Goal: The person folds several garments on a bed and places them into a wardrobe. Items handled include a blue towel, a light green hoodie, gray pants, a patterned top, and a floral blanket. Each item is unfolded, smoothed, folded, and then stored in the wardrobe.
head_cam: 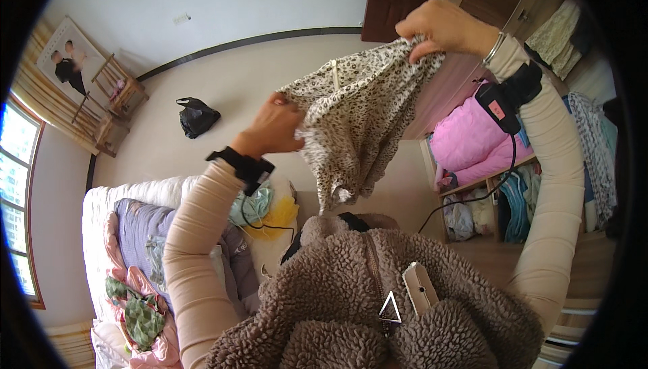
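Note:
A leopard-print garment (359, 111) hangs spread out in the air between my two hands. My left hand (273, 123) grips its left upper corner, with the fingers curled on the fabric. Higher up at the right, my right hand (435, 27) pinches the other upper corner between thumb and fingers. The cloth falls in folds, and its lower tip hangs just above the collar of my brown fleece jacket (344, 268). A pale narrow strip shows on its upper part.
At the left is a bed (96, 227) with clothes and bedding. A black plastic bag (197, 116) lies on the floor. On the right, an open wardrobe (488, 189) holds pink bedding (471, 136) and folded clothes. Wooden chairs (109, 126) stand near a leaning picture (71, 60). Cables hang from both wrists.

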